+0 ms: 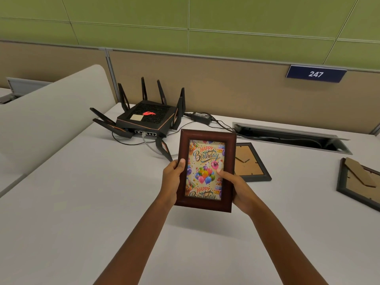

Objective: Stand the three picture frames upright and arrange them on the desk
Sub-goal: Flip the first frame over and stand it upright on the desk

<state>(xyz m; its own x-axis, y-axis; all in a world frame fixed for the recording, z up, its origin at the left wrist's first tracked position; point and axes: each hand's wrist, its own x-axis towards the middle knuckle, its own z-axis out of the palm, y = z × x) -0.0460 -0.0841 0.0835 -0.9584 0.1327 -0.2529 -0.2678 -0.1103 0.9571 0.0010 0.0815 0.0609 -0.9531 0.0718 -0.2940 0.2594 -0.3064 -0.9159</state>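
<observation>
I hold a dark red-brown picture frame [206, 204] with a "Happy Birthday" balloon picture upright above the white desk [82, 202], facing me. My left hand [171, 179] grips its left edge and my right hand [236, 190] grips its right edge, thumb on the glass. A second, dark-rimmed frame [249, 164] lies face down behind it, cardboard back up, partly hidden. A third frame [358, 185] lies face down at the right edge of view, its brown stand flap showing.
A black router [145, 118] with several antennas sits at the back of the desk, cables and a power brick [200, 116] trailing right. An open cable trough [292, 137] is set into the desk. A beige divider [47, 112] rises at left, partition wall behind.
</observation>
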